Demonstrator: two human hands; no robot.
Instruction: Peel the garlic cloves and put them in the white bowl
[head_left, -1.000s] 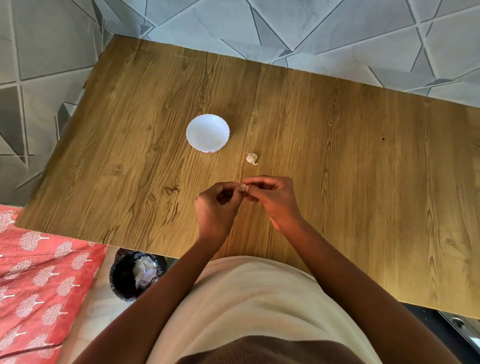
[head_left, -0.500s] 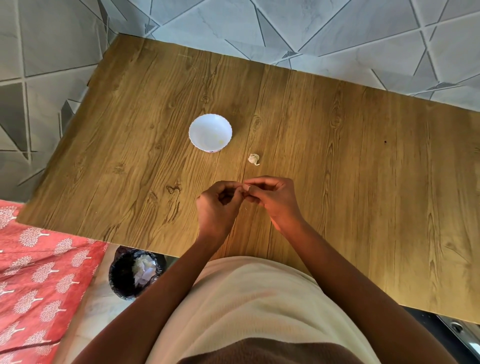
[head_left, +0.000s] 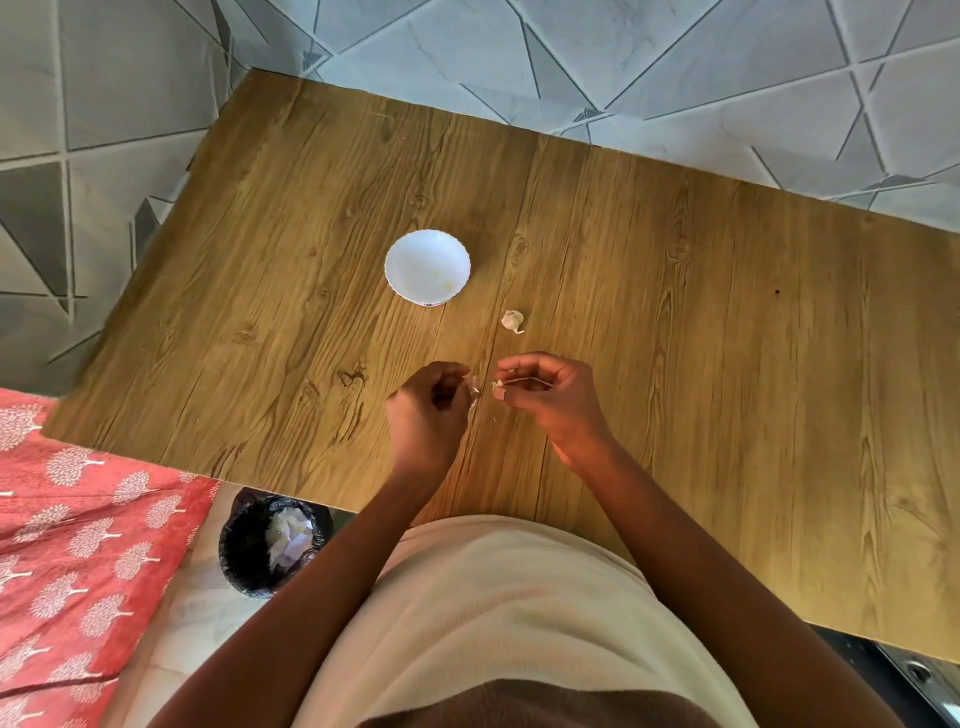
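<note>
A small white bowl stands on the wooden table; faint pale bits show inside it. A piece of garlic in its skin lies on the table to the bowl's right and nearer me. My right hand pinches a small garlic clove at its fingertips. My left hand pinches a thin strip of garlic skin. A small gap separates the two hands above the table.
A black bin with white scraps inside sits on the floor below the table's near left edge. Red patterned cloth covers the lower left. Grey tiled floor surrounds the table's far sides.
My hands were joined at the fingertips on the clove; now they have pulled apart, the left one taking a strip of skin with it.
</note>
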